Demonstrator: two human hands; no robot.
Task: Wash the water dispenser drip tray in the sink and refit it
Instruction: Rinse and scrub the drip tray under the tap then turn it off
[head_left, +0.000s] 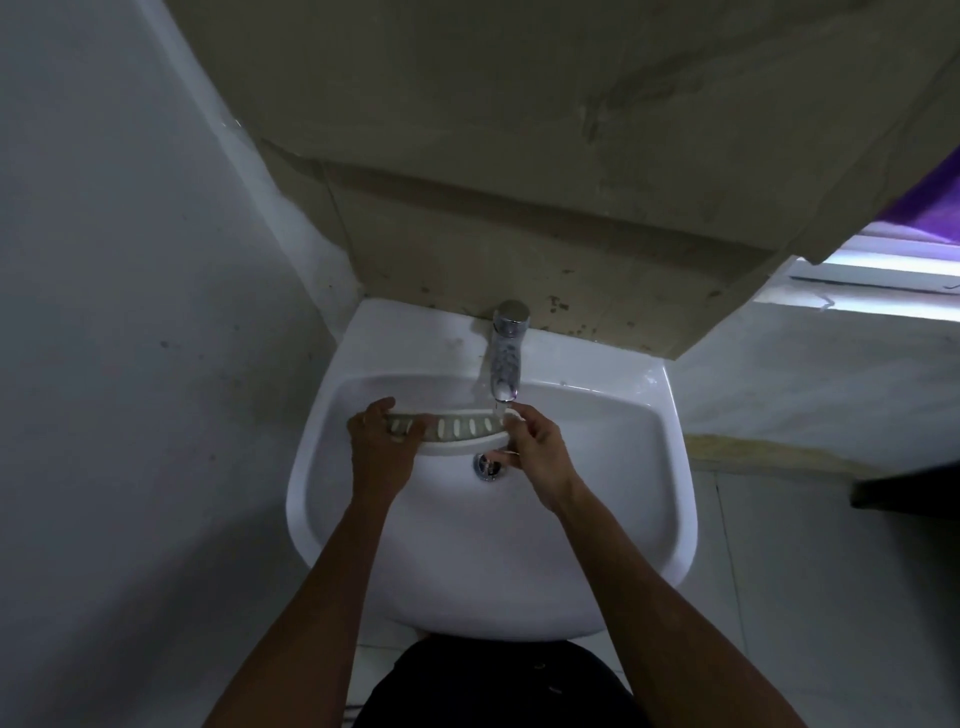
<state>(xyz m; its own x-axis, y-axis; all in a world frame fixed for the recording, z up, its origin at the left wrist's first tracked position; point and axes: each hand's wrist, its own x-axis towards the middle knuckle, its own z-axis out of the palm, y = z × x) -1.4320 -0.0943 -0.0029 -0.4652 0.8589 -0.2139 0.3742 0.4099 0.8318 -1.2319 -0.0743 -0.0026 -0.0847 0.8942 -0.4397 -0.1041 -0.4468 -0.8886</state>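
white sink (670, 499), hands (382, 441) gripping drip tray (457, 434) ends

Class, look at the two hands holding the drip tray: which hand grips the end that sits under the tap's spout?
The right hand. It pinches the drip tray end directly below the tap; the left hand holds the far end.

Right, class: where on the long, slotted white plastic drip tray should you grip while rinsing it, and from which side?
Grip the long, slotted white plastic drip tray at its two narrow ends, one hand from each side, as the left hand and right hand do here. It is long, thin and curved, so end grips probably steady it and leave the slots clear under the chrome tap.
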